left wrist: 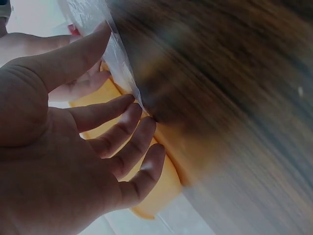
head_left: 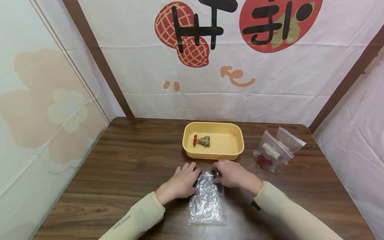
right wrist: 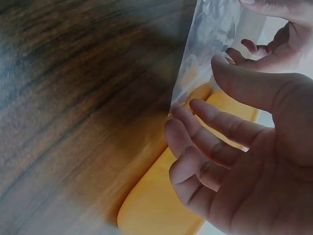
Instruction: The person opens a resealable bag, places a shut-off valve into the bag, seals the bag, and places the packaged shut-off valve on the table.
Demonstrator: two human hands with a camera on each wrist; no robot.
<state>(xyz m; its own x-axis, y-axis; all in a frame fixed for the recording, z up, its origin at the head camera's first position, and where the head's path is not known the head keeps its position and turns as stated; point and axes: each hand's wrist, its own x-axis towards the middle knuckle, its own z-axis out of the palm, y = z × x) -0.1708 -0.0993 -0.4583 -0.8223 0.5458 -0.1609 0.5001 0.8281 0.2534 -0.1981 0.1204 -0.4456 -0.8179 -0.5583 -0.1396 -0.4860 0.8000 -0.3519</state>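
Observation:
A clear plastic zip bag (head_left: 207,203) lies flat on the table, its zip end toward the yellow tray. My left hand (head_left: 183,181) rests at the bag's upper left edge. In the left wrist view the fingers (left wrist: 115,129) of that hand are spread and gently bent, their tips at the bag's rim. At the upper right corner, my right hand (head_left: 232,175) touches the bag. Its fingers (right wrist: 215,127) look loosely bent in the right wrist view, with the thumb over the plastic. Neither hand visibly pinches the bag.
Beyond the hands stands a yellow tray (head_left: 210,156) holding a brass valve (head_left: 205,141) with a red handwheel. To the right are two more zip bags; the nearer bag (head_left: 284,151) contains a white roll and something red. A printed cloth (head_left: 144,73) hangs behind the wooden table (head_left: 120,173).

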